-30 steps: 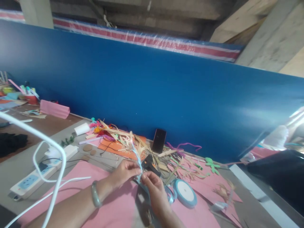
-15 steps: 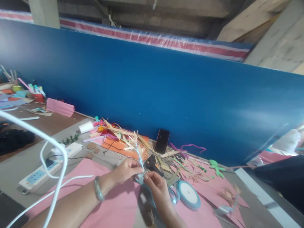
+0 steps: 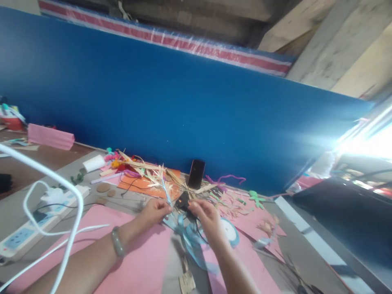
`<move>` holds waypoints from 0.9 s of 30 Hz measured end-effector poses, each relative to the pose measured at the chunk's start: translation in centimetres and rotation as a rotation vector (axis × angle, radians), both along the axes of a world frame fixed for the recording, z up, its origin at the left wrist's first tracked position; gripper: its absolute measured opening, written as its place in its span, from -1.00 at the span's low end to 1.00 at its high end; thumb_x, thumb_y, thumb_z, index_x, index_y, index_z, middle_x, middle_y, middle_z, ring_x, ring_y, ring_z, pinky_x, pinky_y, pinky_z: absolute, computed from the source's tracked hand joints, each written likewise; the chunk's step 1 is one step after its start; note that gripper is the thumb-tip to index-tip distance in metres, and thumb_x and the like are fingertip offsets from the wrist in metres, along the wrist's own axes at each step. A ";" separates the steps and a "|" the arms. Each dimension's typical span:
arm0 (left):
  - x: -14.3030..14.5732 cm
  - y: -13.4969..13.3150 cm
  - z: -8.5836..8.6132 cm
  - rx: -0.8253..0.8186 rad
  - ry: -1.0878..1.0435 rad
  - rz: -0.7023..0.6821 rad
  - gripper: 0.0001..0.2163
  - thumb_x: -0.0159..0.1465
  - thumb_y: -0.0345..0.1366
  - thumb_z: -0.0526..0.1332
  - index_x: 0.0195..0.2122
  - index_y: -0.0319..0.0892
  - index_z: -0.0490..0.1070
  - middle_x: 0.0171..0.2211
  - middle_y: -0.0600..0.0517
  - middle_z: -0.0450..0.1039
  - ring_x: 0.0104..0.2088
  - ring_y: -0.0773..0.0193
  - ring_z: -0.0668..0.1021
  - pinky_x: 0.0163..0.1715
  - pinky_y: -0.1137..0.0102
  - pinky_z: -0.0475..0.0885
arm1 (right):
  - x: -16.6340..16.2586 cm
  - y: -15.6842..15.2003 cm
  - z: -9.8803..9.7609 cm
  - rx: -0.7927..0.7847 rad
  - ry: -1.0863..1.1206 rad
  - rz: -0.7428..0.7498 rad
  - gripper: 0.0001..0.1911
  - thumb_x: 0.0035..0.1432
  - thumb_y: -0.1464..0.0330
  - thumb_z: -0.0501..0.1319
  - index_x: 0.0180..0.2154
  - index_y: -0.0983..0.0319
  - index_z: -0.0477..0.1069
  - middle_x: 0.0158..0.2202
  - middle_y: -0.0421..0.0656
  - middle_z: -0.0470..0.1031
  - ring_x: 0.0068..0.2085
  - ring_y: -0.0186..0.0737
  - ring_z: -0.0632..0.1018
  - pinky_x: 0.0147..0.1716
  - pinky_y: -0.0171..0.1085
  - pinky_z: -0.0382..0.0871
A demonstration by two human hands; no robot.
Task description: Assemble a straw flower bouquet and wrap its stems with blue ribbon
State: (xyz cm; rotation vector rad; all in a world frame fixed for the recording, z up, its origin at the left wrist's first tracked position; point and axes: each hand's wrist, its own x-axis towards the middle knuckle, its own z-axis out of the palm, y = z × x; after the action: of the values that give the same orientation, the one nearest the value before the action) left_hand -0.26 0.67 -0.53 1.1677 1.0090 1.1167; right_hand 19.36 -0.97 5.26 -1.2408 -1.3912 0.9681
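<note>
My left hand [image 3: 156, 210] pinches the stem of a sprig of pale dried straw leaves [image 3: 162, 181], bound with light blue ribbon, and holds it upright over the pink paper [image 3: 143, 261]. My right hand [image 3: 207, 217] is just to its right, fingers closed on a black glue gun [image 3: 183, 201] whose black cord runs under the hand. Loose light blue ribbon [image 3: 190, 243] trails down between my hands. The ribbon spool [image 3: 232, 232] lies partly hidden behind my right hand.
A dark phone [image 3: 196, 173] leans on the blue board [image 3: 196, 114] behind a heap of straw strips, pipe cleaners and orange paper [image 3: 137, 187]. A white power strip [image 3: 18, 239] and looping white cable [image 3: 65, 185] lie at left. A dark bulky object [image 3: 343, 216] is at right.
My right hand has left the sprig's stem and moved right and up onto the glue gun. The ribbon now hangs loose. The camera has swung slightly right.
</note>
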 end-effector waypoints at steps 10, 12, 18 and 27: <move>0.1 -0.7 1.3 -0.106 -0.081 0.016 -0.67 -0.06 -0.08 0.41 -0.59 -0.25 0.42 -0.71 0.14 0.30 -0.69 0.49 0.23 -0.65 0.50 0.00 | 11.5 -2.6 5.6 0.234 -0.471 -0.251 -0.67 0.05 0.11 0.31 -0.23 0.19 0.56 -0.25 -0.04 0.62 -0.25 -0.04 0.55 -0.24 -0.14 0.39; 0.1 -0.7 1.2 -0.112 -0.079 0.017 -0.68 -0.06 -0.09 0.42 -0.59 -0.25 0.43 -0.72 0.15 0.28 -0.70 0.50 0.22 -0.65 0.51 0.00 | 14.4 -3.4 5.5 0.215 -0.515 -0.334 -0.64 0.04 0.09 0.30 -0.22 0.20 0.56 -0.27 -0.04 0.63 -0.30 -0.06 0.56 -0.26 -0.15 0.41; 0.0 -0.6 0.4 -0.106 -0.087 0.003 -0.70 -0.06 -0.13 0.42 -0.61 -0.24 0.41 -0.73 0.16 0.27 -0.70 0.49 0.23 -0.68 0.51 -0.01 | 20.9 -6.4 4.7 0.176 -0.639 -0.565 -0.60 -0.04 0.05 0.27 -0.29 0.21 0.57 -0.31 -0.06 0.64 -0.37 -0.08 0.55 -0.37 -0.20 0.40; -0.8 -0.4 1.0 -0.159 -0.080 0.043 -0.71 -0.10 -0.13 0.44 -0.54 -0.26 0.46 -0.66 0.13 0.32 -0.64 0.46 0.34 -0.69 0.58 -0.02 | 25.0 -9.9 4.0 0.069 -0.886 -0.784 -0.54 -0.06 0.01 0.15 -0.36 0.23 0.57 -0.48 -0.10 0.61 -0.53 -0.13 0.50 -0.48 -0.21 0.35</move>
State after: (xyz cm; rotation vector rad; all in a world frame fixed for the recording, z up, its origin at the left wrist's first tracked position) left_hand -1.04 0.24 0.49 0.9711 1.0454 1.0878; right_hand 44.32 -10.89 9.25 -2.0544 -1.3235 -0.2212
